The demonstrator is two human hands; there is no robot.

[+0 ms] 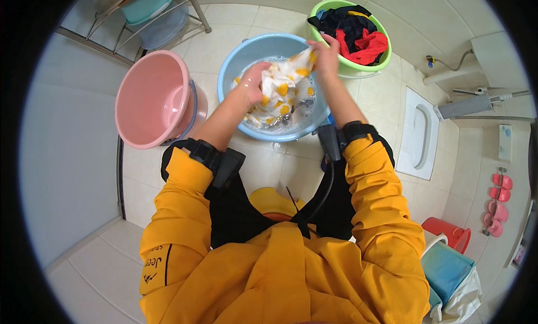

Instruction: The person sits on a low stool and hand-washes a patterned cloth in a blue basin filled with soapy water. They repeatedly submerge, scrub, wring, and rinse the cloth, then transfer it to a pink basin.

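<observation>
A wet white cloth with yellow spots (283, 91) is stretched between my hands over a light blue bucket (228, 72). My left hand (255, 83) is closed on the cloth's left part, low inside the rim. Higher up, at the bucket's far right, my right hand (326, 56) grips the cloth's upper end. The lower folds hang into sudsy water (305, 115), where something dark shows below the surface; I cannot make out what it is.
To the left stands a pink bucket (151, 100). A green bucket (388, 46) of dark and red clothes (364, 46) is at the far right. A metal rack (196, 10) with basins stands far left; a squat toilet (417, 133) lies right. Pink slippers (497, 203) hang on the right wall.
</observation>
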